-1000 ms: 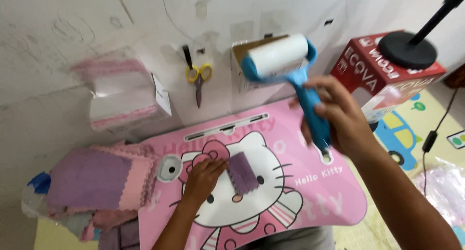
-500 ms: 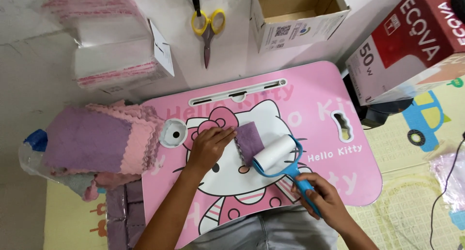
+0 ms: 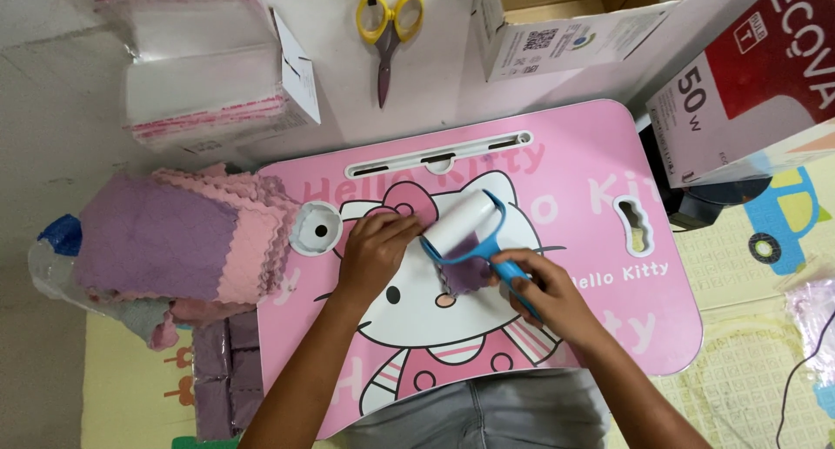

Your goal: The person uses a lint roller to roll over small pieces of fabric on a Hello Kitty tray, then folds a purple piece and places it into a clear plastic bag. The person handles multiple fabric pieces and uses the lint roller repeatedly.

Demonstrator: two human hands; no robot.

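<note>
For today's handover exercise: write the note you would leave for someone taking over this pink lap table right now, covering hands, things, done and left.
Left hand: flat, pinning the small purple cloth on the pink lap table.
Right hand: fingers closed on the blue handle of the lint roller, whose white roll lies on the cloth.
Stack of purple and pink cloths sits at the table's left edge; yellow scissors lie beyond it.
Done: one cloth laid out, roller on it.
Left: the stack looks untouched.

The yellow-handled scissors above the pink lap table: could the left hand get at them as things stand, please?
Probably yes: the left hand only presses on the purple cloth, holding nothing, and the white surface between it and the scissors looks bare.
</note>
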